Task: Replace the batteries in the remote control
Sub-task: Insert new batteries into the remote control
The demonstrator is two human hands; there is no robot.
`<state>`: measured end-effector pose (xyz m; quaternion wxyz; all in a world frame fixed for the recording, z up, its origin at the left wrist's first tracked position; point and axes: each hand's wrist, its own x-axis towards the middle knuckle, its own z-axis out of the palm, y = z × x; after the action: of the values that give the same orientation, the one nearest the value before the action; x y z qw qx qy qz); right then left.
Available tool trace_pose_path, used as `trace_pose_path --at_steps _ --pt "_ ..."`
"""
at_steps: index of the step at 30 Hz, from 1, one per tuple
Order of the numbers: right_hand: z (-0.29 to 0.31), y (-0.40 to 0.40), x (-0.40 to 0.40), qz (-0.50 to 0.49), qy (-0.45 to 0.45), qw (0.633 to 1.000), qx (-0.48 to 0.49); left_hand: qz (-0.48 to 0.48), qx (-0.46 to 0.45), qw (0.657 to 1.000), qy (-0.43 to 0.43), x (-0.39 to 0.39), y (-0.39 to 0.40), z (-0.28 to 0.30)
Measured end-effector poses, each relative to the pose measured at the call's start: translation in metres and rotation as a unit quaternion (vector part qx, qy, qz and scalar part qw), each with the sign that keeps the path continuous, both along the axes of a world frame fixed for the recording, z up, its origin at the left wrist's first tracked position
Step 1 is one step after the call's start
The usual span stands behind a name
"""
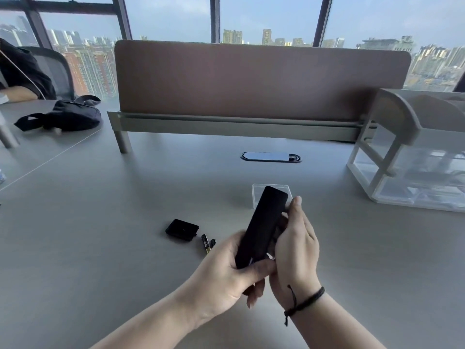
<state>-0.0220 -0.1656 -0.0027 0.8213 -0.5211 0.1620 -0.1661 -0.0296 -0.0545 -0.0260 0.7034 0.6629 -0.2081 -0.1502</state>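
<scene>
A long black remote control (pixel 261 225) is held above the grey desk, tilted with its far end up and to the right. My left hand (pixel 226 273) grips its lower end, thumb across the bottom. My right hand (pixel 294 245) wraps its right side, fingers behind it. Its smooth black face points at me; the battery compartment is hidden. On the desk to the left lie a small black cover (pixel 181 229) and two dark batteries (pixel 207 243) with yellow markings, side by side. A small clear plastic box (pixel 256 196) sits just behind the remote.
A brown divider panel (pixel 261 79) runs across the back of the desk (pixel 100 248), with an oval cable port (pixel 271 156) in front of it. A clear and white organiser (pixel 412 172) stands at the right. A black bag (pixel 68 115) and another person's arm (pixel 18 93) are at the far left.
</scene>
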Motion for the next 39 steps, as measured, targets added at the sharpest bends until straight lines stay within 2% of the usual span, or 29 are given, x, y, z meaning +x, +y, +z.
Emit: trace_pose_path --at_steps 3,7,11,14,18,22,25,28,31,35,39 --pt "-0.002 0.001 -0.002 0.036 0.030 0.999 0.016 0.007 0.007 1.000 -0.011 0.002 0.002 0.001" --pt "-0.001 0.000 -0.002 0.049 -0.006 0.999 -0.018 0.014 -0.004 1.000 0.003 0.002 0.004 0.003" --pt "-0.002 -0.006 0.002 0.073 -0.068 0.985 -0.142 0.046 -0.056 0.995 0.065 0.006 0.010 0.008" --pt "-0.003 -0.009 0.004 0.116 -0.073 0.971 -0.195 0.089 -0.089 0.988 0.087 0.013 0.017 0.012" --pt "-0.009 -0.007 0.004 0.160 -0.082 0.964 -0.197 0.113 -0.087 0.985 0.095 0.018 0.022 0.011" --pt "-0.009 -0.011 0.007 0.149 -0.099 0.965 -0.192 0.120 -0.089 0.983 0.105 0.018 0.020 0.012" --pt "-0.007 -0.016 0.009 0.116 -0.108 0.974 -0.164 0.131 -0.146 0.965 0.175 0.019 0.019 0.015" --pt "-0.003 -0.017 0.007 0.099 -0.134 0.971 -0.169 0.099 -0.177 0.950 0.237 0.019 0.019 0.018" --pt "-0.004 -0.012 0.000 0.111 -0.161 0.947 -0.256 0.056 -0.181 0.949 0.252 0.016 0.019 0.018" --pt "-0.010 -0.005 -0.005 0.095 -0.189 0.879 -0.428 0.025 -0.172 0.953 0.247 0.016 0.021 0.016" --pt "-0.013 -0.007 -0.003 0.083 -0.208 0.847 -0.483 0.039 -0.165 0.954 0.246 0.016 0.020 0.015"
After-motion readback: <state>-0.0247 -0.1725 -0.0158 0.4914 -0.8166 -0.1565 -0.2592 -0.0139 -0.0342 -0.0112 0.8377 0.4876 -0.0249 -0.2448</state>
